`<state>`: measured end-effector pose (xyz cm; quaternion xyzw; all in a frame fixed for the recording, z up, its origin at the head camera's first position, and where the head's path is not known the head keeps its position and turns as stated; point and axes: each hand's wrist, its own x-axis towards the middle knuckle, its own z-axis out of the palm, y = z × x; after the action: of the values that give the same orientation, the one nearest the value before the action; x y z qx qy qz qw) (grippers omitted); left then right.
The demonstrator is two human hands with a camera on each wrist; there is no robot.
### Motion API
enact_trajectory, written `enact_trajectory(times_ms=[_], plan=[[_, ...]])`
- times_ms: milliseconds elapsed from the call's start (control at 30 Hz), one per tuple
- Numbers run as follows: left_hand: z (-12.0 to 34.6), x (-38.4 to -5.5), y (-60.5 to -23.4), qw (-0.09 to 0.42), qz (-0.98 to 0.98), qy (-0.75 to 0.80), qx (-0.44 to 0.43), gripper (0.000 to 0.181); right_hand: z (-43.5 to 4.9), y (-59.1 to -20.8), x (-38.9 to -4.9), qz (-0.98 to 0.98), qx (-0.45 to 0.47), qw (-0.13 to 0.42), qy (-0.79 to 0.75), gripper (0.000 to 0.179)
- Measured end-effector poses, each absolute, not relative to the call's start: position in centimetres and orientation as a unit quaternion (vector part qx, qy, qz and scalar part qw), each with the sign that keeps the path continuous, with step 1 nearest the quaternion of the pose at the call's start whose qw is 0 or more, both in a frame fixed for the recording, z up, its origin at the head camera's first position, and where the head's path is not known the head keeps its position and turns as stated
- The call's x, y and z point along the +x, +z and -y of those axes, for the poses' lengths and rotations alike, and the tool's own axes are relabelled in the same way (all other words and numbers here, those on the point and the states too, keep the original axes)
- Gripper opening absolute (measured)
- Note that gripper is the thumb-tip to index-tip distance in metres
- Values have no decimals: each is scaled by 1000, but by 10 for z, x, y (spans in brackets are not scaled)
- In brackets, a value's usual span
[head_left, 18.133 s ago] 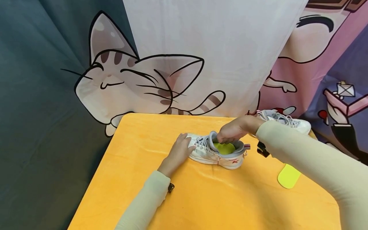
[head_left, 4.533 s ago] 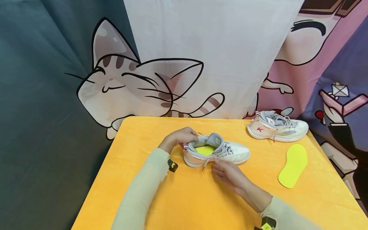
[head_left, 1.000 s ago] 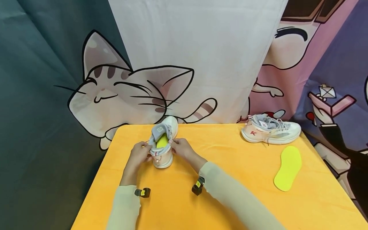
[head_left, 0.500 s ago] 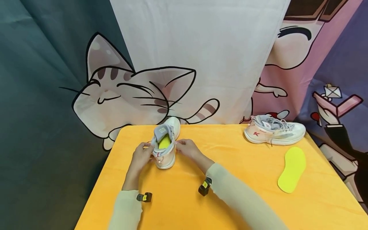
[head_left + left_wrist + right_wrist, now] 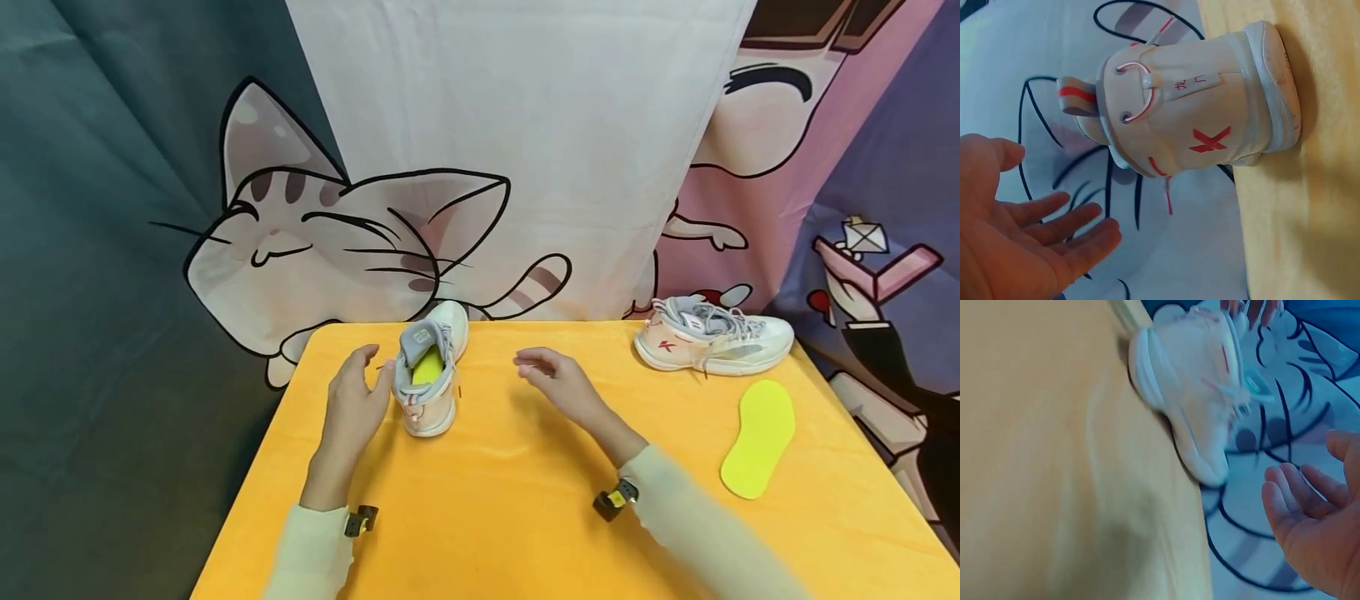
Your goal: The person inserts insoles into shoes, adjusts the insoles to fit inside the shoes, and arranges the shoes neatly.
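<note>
A white sneaker [image 5: 431, 412] with a pale pink heel stands on the table at centre left, toe to the back edge. Its grey tongue [image 5: 418, 340] is up, and a yellow-green insole [image 5: 427, 367] lies inside. Just left of the shoe is my left hand [image 5: 352, 404], fingers spread and holding nothing. My right hand [image 5: 562, 383] hovers over the cloth well to the right of the shoe, fingers loosely bent around nothing. The left wrist view shows the sneaker's heel [image 5: 1210, 112] with its red logo and pull tab, apart from the fingers.
A matching sneaker [image 5: 712, 342] lies at the table's back right, toe to the right. In front of it a second yellow-green insole [image 5: 759, 437] lies flat. Yellow cloth covers the table [image 5: 480, 517]; a printed curtain [image 5: 562, 150] hangs behind its back edge.
Both hands have let go of the shoe's collar; the right has moved off to the right, the left slightly left. Since the older frames the shoe was turned toe-away and shifted left.
</note>
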<state>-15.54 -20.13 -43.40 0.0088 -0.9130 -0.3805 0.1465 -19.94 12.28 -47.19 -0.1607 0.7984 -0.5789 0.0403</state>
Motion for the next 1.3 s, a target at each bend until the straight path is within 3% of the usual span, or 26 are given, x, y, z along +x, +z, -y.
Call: enact_trajectory(times_ms=[533, 700, 900, 1300], plan=[[164, -155, -425, 193, 911, -220, -292, 53, -257, -452, -198, -912, -201, -193, -300, 36], [149, -159, -426, 178, 914, -172, -321, 56, -293, -445, -207, -926, -205, -215, -231, 38], [132, -166, -429, 154, 918, -127, -342, 58, -325, -441, -224, -949, -181, -198, -164, 41], [80, -180, -451, 57, 928, -45, -366, 64, -345, -445, -256, -979, -144, -86, -117, 38]])
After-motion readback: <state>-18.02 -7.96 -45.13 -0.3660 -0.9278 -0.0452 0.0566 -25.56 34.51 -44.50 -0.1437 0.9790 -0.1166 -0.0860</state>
